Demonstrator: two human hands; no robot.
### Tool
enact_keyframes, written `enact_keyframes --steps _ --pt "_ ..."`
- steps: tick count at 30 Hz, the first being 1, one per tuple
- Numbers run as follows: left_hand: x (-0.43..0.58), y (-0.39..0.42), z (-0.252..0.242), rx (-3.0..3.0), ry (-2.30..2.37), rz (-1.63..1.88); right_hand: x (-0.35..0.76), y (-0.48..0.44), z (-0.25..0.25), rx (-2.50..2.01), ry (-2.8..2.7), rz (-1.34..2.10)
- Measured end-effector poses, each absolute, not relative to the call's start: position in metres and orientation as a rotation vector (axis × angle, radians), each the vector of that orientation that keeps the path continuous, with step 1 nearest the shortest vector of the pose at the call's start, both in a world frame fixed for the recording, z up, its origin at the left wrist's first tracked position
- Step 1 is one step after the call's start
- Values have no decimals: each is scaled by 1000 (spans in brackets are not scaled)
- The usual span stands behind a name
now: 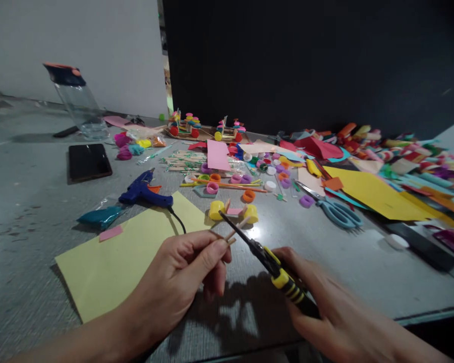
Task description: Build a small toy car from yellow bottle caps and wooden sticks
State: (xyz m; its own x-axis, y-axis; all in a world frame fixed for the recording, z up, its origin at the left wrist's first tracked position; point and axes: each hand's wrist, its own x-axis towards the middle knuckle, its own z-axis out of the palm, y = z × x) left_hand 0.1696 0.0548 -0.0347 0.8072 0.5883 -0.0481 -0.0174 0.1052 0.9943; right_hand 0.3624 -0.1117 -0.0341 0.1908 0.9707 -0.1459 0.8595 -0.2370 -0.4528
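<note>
Pinched between the thumb and fingers of my left hand [191,267] are thin wooden sticks [237,228], their short ends poking out to the right. My right hand [329,302] is wrapped round the yellow-and-black handles of long-nose pliers [261,254]. The dark jaws point up and left and cross by the stick ends; whether they touch cannot be made out. Just beyond stands a small piece with yellow caps [216,210] at both sides, a pink strip [234,212] between them and short upright sticks.
Yellow-green paper [109,282] lies at left, near a blue glue gun [144,194], a phone [90,161] and a water bottle [79,106]. Blue scissors [338,213], coloured bottle caps [248,195] and yellow sheets [378,194] spread to the right. Small finished models [185,126] stand behind.
</note>
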Motion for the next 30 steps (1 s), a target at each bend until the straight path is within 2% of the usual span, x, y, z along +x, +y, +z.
enact_keyframes --steps 23,30 --pt "171 60 -39 1306 510 355 369 -103 -20 -2172 -1853 524" --pt "167 57 -37 1509 519 400 364 -111 -17 -2190 -1763 581"
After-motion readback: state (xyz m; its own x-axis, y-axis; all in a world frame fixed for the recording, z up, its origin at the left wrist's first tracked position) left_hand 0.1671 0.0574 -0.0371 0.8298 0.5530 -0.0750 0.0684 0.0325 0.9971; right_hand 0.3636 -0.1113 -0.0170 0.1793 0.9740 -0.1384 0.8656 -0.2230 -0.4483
